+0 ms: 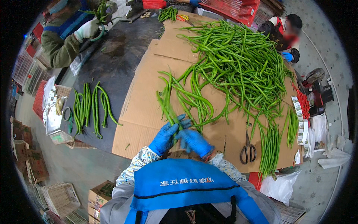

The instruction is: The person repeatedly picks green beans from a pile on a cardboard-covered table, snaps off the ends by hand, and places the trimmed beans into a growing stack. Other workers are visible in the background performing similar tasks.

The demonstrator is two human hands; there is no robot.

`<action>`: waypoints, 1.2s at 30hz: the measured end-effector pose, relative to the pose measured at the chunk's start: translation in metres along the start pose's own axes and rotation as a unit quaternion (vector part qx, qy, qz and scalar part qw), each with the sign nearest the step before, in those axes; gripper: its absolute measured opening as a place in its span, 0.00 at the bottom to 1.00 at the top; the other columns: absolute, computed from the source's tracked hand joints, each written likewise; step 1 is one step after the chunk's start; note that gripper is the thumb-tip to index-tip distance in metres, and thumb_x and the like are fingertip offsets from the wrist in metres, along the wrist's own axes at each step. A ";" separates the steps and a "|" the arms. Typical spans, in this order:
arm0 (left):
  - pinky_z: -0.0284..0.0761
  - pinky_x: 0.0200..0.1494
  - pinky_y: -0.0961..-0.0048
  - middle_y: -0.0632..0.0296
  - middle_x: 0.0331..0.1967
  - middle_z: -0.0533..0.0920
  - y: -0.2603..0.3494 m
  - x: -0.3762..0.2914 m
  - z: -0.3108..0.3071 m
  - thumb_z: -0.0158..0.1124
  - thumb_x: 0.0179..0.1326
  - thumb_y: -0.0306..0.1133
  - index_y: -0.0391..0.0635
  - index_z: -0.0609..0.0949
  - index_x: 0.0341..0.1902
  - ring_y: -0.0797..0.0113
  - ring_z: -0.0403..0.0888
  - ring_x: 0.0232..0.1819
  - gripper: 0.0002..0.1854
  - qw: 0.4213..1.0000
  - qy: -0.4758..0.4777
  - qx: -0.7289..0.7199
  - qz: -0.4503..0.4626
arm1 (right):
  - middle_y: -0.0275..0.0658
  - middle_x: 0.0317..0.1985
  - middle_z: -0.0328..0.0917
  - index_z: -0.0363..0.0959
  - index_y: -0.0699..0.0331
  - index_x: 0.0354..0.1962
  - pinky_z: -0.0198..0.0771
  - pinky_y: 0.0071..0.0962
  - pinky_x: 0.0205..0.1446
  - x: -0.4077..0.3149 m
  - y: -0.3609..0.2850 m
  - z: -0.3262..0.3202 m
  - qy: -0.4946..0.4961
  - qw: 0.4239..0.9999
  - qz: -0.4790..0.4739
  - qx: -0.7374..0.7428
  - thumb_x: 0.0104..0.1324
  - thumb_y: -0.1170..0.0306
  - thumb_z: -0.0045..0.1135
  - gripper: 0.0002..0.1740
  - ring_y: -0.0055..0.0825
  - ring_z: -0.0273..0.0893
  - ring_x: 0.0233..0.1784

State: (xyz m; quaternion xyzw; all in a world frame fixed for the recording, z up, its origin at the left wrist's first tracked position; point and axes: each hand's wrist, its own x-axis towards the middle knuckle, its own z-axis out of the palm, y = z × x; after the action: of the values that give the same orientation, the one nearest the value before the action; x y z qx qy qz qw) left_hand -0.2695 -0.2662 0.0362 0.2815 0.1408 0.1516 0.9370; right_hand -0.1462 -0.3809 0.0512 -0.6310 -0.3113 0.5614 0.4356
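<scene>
My left hand, in a blue glove, grips a small bunch of long green peppers, their tips pointing away from me. Close against it, my right hand, gloved in blue too, is over the bunch's near end. Motion blurs its fingers, so whether they grip anything is unclear. Just beyond both hands, loose long green peppers are spread over the flattened cardboard. A large heap of the same peppers lies further off to the right.
Dark-handled scissors lie right of my hands, beside an aligned pepper bundle. More peppers rest on the dark tabletop at left. Orange-handled scissors are at the far edge. Co-workers' gloved hands show at far left and right.
</scene>
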 end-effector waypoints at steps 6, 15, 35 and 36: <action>0.66 0.34 0.77 0.69 0.23 0.67 0.005 -0.009 -0.005 0.52 0.70 0.40 0.42 0.68 0.65 0.75 0.65 0.27 0.24 0.994 0.076 -0.070 0.045 | 0.40 0.29 0.79 0.78 0.66 0.43 0.74 0.25 0.33 0.012 -0.013 -0.034 0.052 0.996 -0.003 -0.075 0.70 0.51 0.48 0.24 0.25 0.78 0.30; 0.54 0.21 0.84 0.74 0.16 0.59 0.002 -0.005 -0.055 0.46 0.73 0.40 0.48 0.65 0.69 0.83 0.54 0.16 0.23 0.984 -0.060 -0.163 0.032 | 0.47 0.47 0.77 0.75 0.55 0.51 0.72 0.40 0.50 0.052 -0.011 -0.117 0.299 0.842 -0.050 -0.446 0.64 0.61 0.56 0.18 0.46 0.76 0.49; 0.76 0.52 0.72 0.55 0.49 0.80 0.025 -0.016 -0.010 0.55 0.68 0.37 0.36 0.69 0.64 0.66 0.80 0.46 0.25 0.994 0.054 0.076 0.056 | 0.43 0.43 0.76 0.79 0.64 0.31 0.71 0.34 0.51 -0.003 -0.149 -0.134 0.369 0.749 -0.390 -0.388 0.48 0.86 0.43 0.17 0.39 0.75 0.47; 0.75 0.54 0.70 0.53 0.51 0.80 0.028 -0.014 -0.007 0.55 0.67 0.38 0.36 0.69 0.64 0.64 0.79 0.49 0.26 0.992 0.049 0.093 0.062 | 0.43 0.40 0.76 0.79 0.63 0.30 0.71 0.36 0.48 0.004 -0.154 -0.134 0.341 0.754 -0.387 -0.406 0.47 0.86 0.43 0.17 0.40 0.76 0.44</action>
State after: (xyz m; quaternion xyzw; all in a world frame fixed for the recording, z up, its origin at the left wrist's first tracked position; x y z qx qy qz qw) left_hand -0.2907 -0.2458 0.0495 0.3682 0.1823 0.2090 0.8874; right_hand 0.0010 -0.3390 0.1864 -0.7239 -0.5584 -0.0866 0.3957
